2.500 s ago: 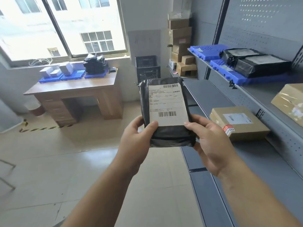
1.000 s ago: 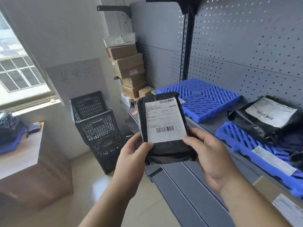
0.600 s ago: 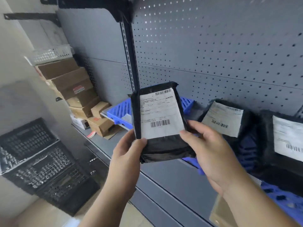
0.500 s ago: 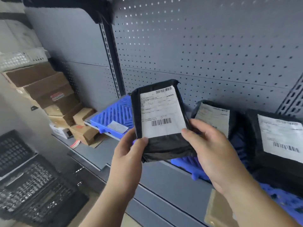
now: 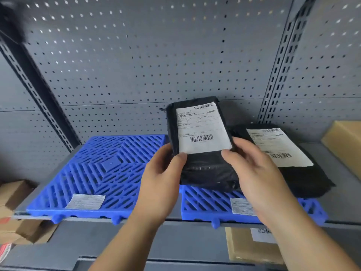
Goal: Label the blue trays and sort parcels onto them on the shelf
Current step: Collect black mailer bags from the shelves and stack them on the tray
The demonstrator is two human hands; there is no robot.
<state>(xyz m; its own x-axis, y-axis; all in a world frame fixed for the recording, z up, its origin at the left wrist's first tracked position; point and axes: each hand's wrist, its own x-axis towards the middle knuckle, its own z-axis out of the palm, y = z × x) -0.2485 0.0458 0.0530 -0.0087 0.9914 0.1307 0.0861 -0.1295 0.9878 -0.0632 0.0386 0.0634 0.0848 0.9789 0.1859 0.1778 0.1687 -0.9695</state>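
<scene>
Now we hold the black parcel (image 5: 203, 145) up in front of the shelf (image 5: 175, 222), both hands wrapped around its lower half: the left hand (image 5: 158, 192) has its thumb pressed on the front below the shipping slip and its fingers behind, the right hand (image 5: 259, 178) grips the opposite edge the same way. The parcel is upright, slip facing us, in the air between the two trays. The left tray (image 5: 101, 173) is bare except for its label (image 5: 86, 201); the right tray (image 5: 211, 204) has a label (image 5: 241, 206) partly hidden by our right wrist and already carries another parcel (image 5: 289, 159), which overhangs its right side. The main risk, we judge, is a wrong sort: both tray labels are too blurred to read from here, so we could match the slip to the wrong tray. A second risk is space: setting ours on the right tray could nudge the overhanging parcel further off. The bag looks soft and slick, so loosening one hand early could let it slide down toward the boxes (image 5: 252, 245) below.
</scene>
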